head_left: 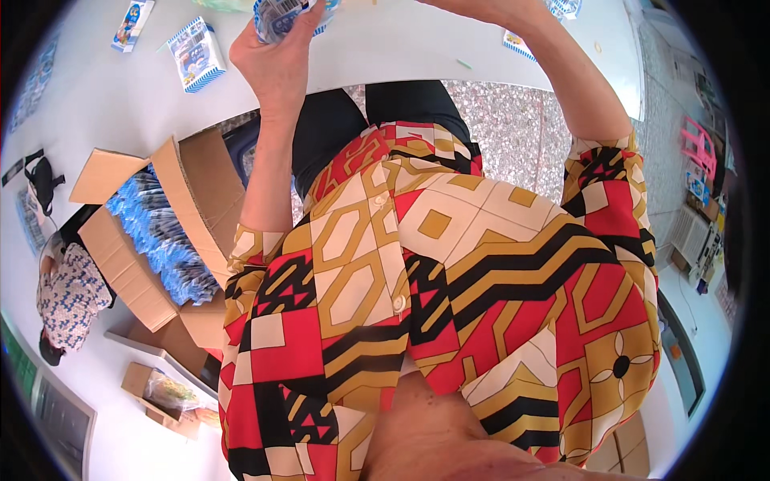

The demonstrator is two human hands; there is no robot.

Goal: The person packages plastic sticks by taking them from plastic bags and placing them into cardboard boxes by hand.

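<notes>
The fingers and thumb of the left hand [277, 60] are curled narrowly around a small blue-and-white packet [281, 14] at the top edge of the view, so the packet sits pinched between fingertips and thumb, raised over the near edge of the white table [385, 56]. The right hand itself lies beyond the upper edge; only the right forearm [573, 80] shows, so whether its fingers grip the same packet cannot be told. Judged by its glossy film and the slight crumple under the fingers, the packet is probably light, soft-walled and somewhat slippery; a hold across its flat faces near the middle looks safer than one at a sealed end, and hard squeezing might crush what is inside. On the table, two small printed boxes [196, 52] lie to the left of the hand, well apart from it. Lower left, an open carton [192, 200] stands on the floor beside the person's patterned shirt [449, 280], packed with rows of similar blue packets [164, 240]. Another person [68, 293] sits at the far left edge.
</notes>
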